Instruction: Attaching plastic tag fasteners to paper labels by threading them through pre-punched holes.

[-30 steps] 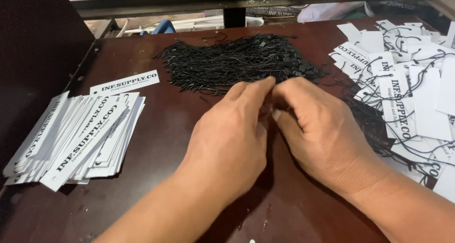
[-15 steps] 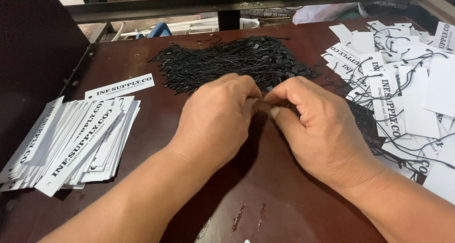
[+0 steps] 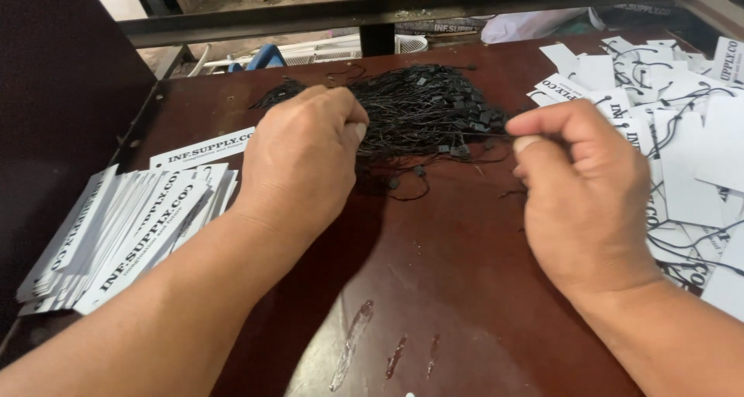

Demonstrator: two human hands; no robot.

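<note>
A heap of thin black tag strings [image 3: 434, 110] with small plastic locks lies at the back middle of the dark red-brown table [image 3: 465, 288]. My left hand [image 3: 306, 161] is a closed fist at the heap's left edge, thumb pressed on the forefinger, pinching a strand. My right hand [image 3: 581, 195] sits at the heap's right edge, thumb and forefinger pinched on a black strand. A few loose strands [image 3: 411, 184] curl on the table between the hands.
A fanned stack of white printed paper tags [image 3: 132, 226] lies at the left, with one single tag [image 3: 201, 147] behind it. White tags with strings through them [image 3: 682, 134] are spread at the right. A dark panel [image 3: 62, 95] bounds the left side, and a metal bar [image 3: 387, 10] the back.
My hands were pressed together in front of the heap with fingertips meeting. They have drawn apart, the left going left and the right going right.
</note>
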